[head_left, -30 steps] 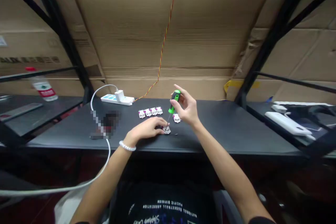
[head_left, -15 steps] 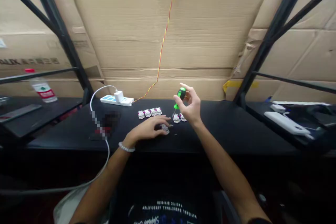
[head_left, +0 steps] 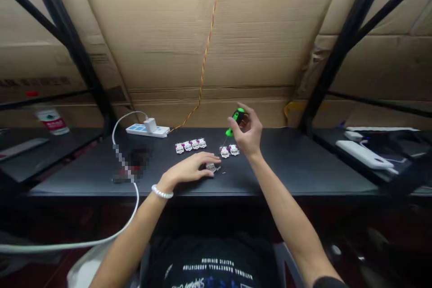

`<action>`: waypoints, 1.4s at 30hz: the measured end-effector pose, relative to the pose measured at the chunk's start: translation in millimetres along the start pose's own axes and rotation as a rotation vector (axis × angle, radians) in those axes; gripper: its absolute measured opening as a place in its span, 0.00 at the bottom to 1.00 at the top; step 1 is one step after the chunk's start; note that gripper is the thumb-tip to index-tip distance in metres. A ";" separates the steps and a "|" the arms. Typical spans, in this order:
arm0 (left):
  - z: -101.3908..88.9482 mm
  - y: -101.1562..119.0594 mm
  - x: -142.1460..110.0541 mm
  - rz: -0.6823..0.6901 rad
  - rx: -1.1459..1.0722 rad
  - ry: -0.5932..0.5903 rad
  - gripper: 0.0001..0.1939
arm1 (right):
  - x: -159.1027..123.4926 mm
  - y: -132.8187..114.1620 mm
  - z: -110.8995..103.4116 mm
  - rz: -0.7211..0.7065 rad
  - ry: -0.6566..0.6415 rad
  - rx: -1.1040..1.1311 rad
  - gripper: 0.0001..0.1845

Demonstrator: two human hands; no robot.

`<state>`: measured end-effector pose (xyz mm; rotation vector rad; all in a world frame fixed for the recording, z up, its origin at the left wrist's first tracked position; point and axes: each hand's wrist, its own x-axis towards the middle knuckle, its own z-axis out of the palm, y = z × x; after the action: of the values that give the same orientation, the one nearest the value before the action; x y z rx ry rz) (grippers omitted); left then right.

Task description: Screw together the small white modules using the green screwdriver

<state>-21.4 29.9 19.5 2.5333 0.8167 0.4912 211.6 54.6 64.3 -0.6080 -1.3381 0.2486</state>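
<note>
My right hand (head_left: 249, 135) grips a green and black screwdriver (head_left: 238, 117), tilted with its thin shaft pointing down and left. Its shaft end is close to a small white part with purple sides (head_left: 224, 152); whether it touches cannot be told. A matching white part (head_left: 233, 150) lies just to the right. My left hand (head_left: 193, 168) rests low over the table, thumb and fingers apart around a small greyish piece (head_left: 211, 167). Tiny loose bits (head_left: 218, 168) lie by its fingertips. Behind this hand, several similar white and purple parts (head_left: 191, 145) stand in a row.
A white power strip (head_left: 137, 129) with a plugged-in charger (head_left: 150, 124) sits at the back left of the black table (head_left: 297, 166). Its white cable (head_left: 135, 207) loops down past my left arm. Cardboard (head_left: 162, 45) and black metal posts (head_left: 332, 54) bound the back and sides.
The view has shifted slightly. My right hand and the screwdriver have moved a little right, uncovering more of the two white parts. My left hand stays about where it was.
</note>
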 end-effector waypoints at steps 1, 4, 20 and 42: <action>-0.2 0.9 0.0 -0.001 0.010 0.002 0.24 | 0.8 0.2 -0.9 -0.002 0.008 -0.003 0.27; -0.5 5.8 0.3 -0.010 0.044 -0.003 0.21 | 2.5 0.7 -2.6 -0.004 0.027 -0.006 0.27; 11.2 30.9 1.8 0.026 0.159 -0.028 0.19 | 4.6 -2.4 -3.1 0.006 0.021 0.011 0.26; 1.1 1.1 16.6 0.062 0.261 -0.085 0.13 | 7.8 -3.5 -2.9 -0.010 0.013 0.014 0.25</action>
<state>-7.7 39.0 22.4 2.8041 0.8183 0.3098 215.6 54.9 72.4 -0.5900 -1.3258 0.2453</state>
